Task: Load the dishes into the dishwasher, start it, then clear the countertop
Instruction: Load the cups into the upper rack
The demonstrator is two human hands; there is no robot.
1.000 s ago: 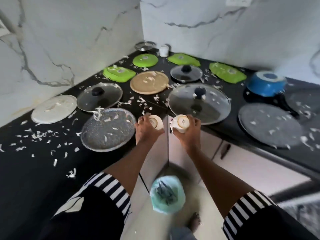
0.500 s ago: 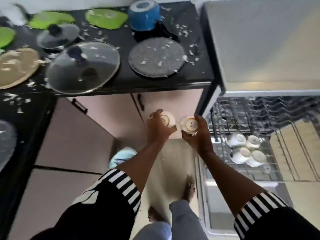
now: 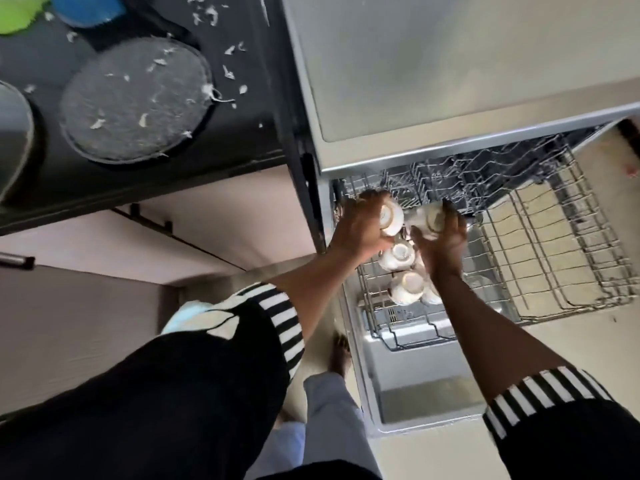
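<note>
Cups go in now: my left hand point(image 3: 360, 226) grips 1 white cup point(image 3: 391, 218) and my right hand point(image 3: 441, 240) grips another cup point(image 3: 429, 220), both bottom-up over the rack point(image 3: 554, 258), just beyond 2 racked cups point(image 3: 398, 258). Next I need free slots beside those. Glossy, small, pale; loading has barely begun.

white cups point(image 3: 401, 256), black countertop point(image 3: 242, 109), black-and-white striped cuffs point(image 3: 282, 313), silver rack point(image 3: 554, 258)
</note>
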